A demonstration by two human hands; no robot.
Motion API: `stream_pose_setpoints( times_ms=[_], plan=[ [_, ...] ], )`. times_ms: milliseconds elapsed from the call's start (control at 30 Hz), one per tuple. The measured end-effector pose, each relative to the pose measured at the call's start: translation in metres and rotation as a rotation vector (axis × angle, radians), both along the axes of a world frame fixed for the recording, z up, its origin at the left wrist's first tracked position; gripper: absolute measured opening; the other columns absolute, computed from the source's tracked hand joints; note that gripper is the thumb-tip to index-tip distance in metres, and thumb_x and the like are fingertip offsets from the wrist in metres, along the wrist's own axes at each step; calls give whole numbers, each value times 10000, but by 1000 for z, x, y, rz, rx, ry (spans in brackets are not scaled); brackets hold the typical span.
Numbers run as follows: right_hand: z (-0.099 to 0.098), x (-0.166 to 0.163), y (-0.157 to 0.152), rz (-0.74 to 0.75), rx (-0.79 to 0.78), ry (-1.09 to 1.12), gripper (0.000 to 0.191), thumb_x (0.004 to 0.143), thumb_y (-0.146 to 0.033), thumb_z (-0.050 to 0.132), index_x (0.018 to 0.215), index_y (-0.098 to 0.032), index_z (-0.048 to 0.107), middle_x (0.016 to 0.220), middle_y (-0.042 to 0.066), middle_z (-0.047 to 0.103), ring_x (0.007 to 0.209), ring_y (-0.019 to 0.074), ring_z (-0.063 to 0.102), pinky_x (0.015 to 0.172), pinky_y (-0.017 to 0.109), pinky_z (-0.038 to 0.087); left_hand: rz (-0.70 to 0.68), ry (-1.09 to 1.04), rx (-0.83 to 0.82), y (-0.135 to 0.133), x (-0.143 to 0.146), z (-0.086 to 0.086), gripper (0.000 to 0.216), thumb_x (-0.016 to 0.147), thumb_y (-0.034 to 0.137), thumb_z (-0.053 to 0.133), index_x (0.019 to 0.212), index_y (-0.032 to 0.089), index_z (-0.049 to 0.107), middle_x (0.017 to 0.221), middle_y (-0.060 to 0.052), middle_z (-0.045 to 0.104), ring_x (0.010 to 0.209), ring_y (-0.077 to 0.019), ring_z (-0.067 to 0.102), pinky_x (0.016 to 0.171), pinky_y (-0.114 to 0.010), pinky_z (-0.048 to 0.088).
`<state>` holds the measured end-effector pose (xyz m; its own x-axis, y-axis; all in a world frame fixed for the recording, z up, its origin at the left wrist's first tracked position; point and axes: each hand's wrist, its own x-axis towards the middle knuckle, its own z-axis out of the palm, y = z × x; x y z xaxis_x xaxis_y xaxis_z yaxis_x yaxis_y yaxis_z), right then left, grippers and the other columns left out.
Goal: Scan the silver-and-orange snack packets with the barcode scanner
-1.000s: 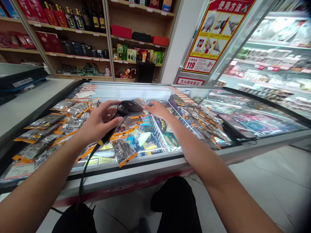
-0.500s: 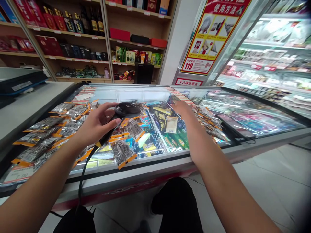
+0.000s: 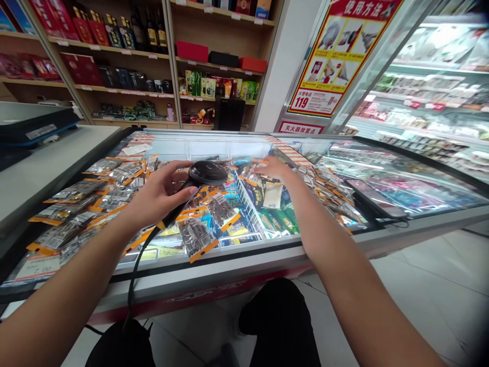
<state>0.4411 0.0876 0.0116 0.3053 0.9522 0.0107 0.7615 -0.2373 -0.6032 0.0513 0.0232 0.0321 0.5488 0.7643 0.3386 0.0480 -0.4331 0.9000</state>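
Observation:
My left hand (image 3: 162,193) is wrapped round the handle of a black handheld barcode scanner (image 3: 208,173), whose round head points right. Its black cord drops over the freezer's front edge. Above the freezer, my right hand (image 3: 272,167) pinches a small snack packet (image 3: 250,177) with orange edges, partly covered by the fingers. Similar clear packets with dark contents lie on the glass: a heap (image 3: 76,191) left of the scanner, two packets (image 3: 195,235) in front of it, and another pile (image 3: 334,191) right of my right forearm.
Below the glass, the chest freezer (image 3: 244,259) holds wire baskets of frozen goods. A phone (image 3: 372,196) lies on the right-hand glass. At left stands a counter (image 3: 87,137) with a scale-like device (image 3: 34,125). Shelves (image 3: 126,92) and a chiller (image 3: 428,86) line the back.
My right hand has moved left towards the scanner, and an orange-edged packet now shows under its fingers. The left hand keeps its hold on the scanner. The view has shifted slightly.

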Motion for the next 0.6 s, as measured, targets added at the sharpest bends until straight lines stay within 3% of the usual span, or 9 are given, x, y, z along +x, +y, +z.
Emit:
stream_pose_setpoints(
  times_ms=[100, 200, 433, 600],
  plan=[
    [6, -18, -2, -62, 184, 295, 478, 779, -394, 873, 1095, -240, 549, 845, 20, 675, 700, 197, 666, 611, 302, 545, -40, -12, -21, -2, 2, 0, 622, 849, 412, 810, 1375, 208, 548, 1035, -90, 763, 710, -201, 757, 642, -303, 623],
    [12, -39, -6, -20, 313, 321, 485, 759, -365, 891, 1035, -262, 505, 787, -24, 605, 645, 162, 607, 552, 268, 519, -101, -30, -41, -3, 1, 1, 611, 861, 404, 801, 1373, 209, 529, 993, -79, 757, 697, -198, 752, 628, -299, 617],
    [15, -60, -13, 97, 339, 310, 527, 729, -425, 914, 1026, -274, 505, 808, -14, 589, 667, 176, 602, 528, 276, 513, -98, -23, -31, -4, 0, 3, 617, 879, 421, 781, 1402, 213, 528, 989, -80, 751, 678, -178, 726, 611, -286, 592],
    [16, -61, -15, 95, 309, 313, 501, 755, -405, 898, 1028, -262, 504, 834, 3, 626, 623, 161, 573, 498, 272, 477, -99, -22, -27, -3, 0, 2, 618, 878, 438, 776, 1399, 220, 525, 947, -65, 745, 679, -187, 738, 619, -294, 610]
  ],
)
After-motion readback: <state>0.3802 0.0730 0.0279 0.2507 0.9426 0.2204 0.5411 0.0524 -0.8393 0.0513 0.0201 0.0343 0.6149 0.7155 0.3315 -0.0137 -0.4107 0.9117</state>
